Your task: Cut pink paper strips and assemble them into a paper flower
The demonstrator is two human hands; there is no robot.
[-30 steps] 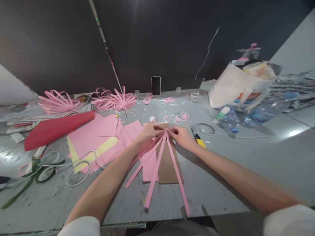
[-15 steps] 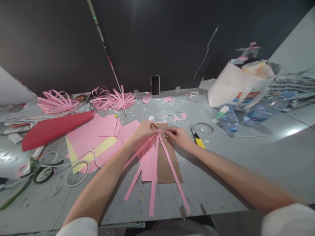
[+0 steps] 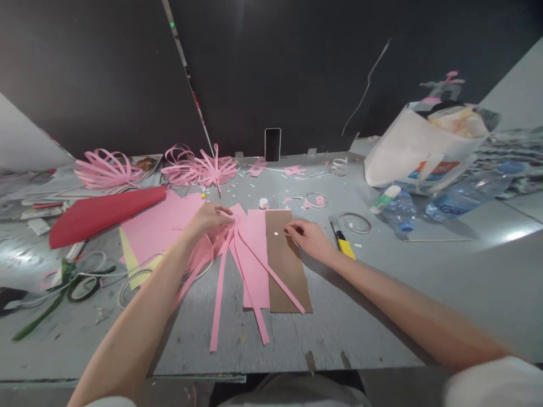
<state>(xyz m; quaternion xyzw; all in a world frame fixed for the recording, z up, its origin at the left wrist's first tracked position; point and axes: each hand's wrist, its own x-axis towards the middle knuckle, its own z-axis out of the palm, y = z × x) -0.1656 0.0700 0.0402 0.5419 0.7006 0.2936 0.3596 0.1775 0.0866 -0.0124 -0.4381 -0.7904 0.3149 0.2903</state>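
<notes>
The left hand (image 3: 208, 219) has carried the gathered end of the pink paper strips (image 3: 237, 260) leftward since half a second ago: the pinch point, which sat over the top of the brown cardboard (image 3: 286, 265) right beside the right hand (image 3: 309, 237), now lies over the edge of the pink paper sheets (image 3: 161, 226), well apart from the right hand. The cardboard's upper half, covered by strips before, is now bare. The right hand has let go of the bundle and rests at the cardboard's upper right edge, fingers curled and drawn together, fingertips touching the board (whether they grip a small scrap there cannot be told). The left hand's fingers are closed, pinching the strips where they meet.

The strips are long, narrow and bright pink, joined at the pinched end and fanning out toward the near edge of the grey table (image 3: 382, 294); some run across a pink sheet lying beside the cardboard, and one crosses the cardboard's lower part diagonally. A yellow utility knife (image 3: 343, 240) lies just right of the right hand
</notes>
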